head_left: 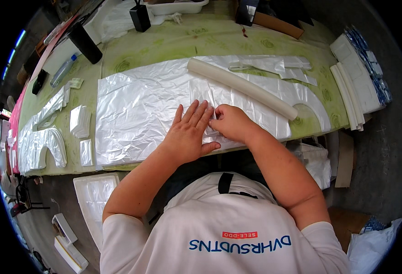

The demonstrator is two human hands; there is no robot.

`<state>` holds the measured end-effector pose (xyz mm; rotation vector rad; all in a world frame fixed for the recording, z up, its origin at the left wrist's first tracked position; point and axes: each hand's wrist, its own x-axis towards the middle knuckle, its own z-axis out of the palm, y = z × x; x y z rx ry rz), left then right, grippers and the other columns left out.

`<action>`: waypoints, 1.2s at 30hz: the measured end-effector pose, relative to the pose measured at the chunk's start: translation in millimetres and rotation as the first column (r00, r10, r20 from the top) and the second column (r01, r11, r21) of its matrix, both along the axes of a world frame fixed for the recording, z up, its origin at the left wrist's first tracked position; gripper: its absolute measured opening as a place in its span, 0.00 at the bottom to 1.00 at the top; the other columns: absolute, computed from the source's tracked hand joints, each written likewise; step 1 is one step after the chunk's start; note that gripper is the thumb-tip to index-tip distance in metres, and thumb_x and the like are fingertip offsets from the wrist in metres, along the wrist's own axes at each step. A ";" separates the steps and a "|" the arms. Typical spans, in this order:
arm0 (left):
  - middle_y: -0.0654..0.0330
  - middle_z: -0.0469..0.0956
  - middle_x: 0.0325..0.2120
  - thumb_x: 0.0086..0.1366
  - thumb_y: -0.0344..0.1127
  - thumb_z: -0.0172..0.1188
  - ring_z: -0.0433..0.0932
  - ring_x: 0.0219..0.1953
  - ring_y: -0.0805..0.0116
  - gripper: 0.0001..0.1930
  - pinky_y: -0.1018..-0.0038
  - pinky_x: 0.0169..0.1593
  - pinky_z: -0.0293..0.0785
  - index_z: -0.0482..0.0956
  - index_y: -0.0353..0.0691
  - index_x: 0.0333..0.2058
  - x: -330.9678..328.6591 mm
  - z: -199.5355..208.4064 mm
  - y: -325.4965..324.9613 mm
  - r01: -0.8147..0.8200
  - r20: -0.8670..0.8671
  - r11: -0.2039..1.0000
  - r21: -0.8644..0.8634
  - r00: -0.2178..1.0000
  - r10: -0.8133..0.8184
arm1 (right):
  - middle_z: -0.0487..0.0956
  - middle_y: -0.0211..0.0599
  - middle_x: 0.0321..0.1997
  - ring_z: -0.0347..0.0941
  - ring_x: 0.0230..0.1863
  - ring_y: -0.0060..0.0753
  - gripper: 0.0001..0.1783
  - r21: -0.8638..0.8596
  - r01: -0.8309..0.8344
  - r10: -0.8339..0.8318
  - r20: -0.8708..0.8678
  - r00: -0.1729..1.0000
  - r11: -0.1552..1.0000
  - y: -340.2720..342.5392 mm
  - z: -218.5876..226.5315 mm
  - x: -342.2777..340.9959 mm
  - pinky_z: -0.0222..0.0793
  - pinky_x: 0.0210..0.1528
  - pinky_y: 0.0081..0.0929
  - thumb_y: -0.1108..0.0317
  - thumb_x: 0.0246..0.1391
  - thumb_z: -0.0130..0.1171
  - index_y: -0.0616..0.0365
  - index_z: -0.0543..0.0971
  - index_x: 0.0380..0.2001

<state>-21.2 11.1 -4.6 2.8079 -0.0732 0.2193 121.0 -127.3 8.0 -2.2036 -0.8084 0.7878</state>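
Observation:
A large sheet-like stack of thin white plastic bags [134, 107] lies flat and wrinkled across the table, with curved handle ends at the right. On it lies a smaller piece of folded plastic film [202, 90], partly under my hands. My left hand [185, 134] rests flat on this film, fingers stretched out and thumb apart. Close beside its fingertips, my right hand [234, 122] is closed, thumb and fingers pinched at the film's edge; the pinched part is mostly hidden. A long off-white tube [242, 86] lies slantwise on the bags beyond my right hand.
Small folded white packets [80, 121] and another bag stack [48, 145] lie at the left. Behind them are a clear bottle [64, 71] and a black cylinder [86, 44]. Wrapped white bundles [358, 73] stand at the right edge. A green patterned cloth [164, 43] covers the table.

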 end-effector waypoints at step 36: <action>0.60 0.80 0.40 0.56 0.24 0.61 0.77 0.48 0.56 0.18 0.49 0.63 0.64 0.82 0.44 0.46 -58.3 -6.3 -29.0 -0.210 0.223 0.949 -0.236 0.938 0.264 | 0.76 0.38 0.44 0.71 0.46 0.48 0.16 0.186 -0.493 0.329 0.543 0.772 0.850 -61.2 -0.9 -30.6 0.68 0.52 0.42 0.69 0.44 0.67 0.52 0.84 0.41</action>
